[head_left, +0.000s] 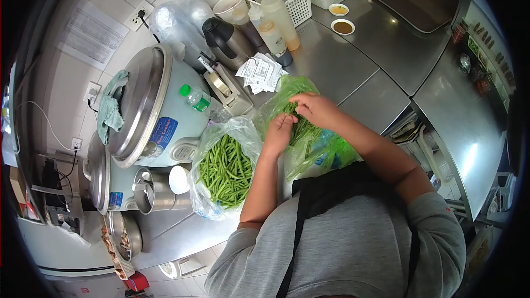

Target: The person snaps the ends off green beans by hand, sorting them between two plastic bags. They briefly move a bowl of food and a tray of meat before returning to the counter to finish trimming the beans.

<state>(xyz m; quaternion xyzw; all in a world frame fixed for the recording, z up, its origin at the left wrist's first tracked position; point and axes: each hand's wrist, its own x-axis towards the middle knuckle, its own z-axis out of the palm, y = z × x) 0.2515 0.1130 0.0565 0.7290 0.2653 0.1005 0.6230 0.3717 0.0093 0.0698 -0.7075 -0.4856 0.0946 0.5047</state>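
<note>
My left hand (280, 131) is closed in a pinch over a green plastic bag (301, 84). Just to its right, my right hand (316, 109) is bent inward, thumb and fingers pressed together. A thin green bean seems to run between the two hands, partly hidden by the fingers. Loose green beans (303, 137) lie in the open green bag beneath them. Left of my left forearm stands a transparent plastic bag (243, 126), its mouth folded open, heaped with green beans (225, 170).
Beyond the bags are a tape dispenser (229, 88), paper slips (261, 73), a green-capped bottle (196, 98) and squeeze bottles (273, 36). Large rice cookers (141, 105) crowd the left side. Two small sauce dishes (343, 26) sit on the steel counter (353, 60).
</note>
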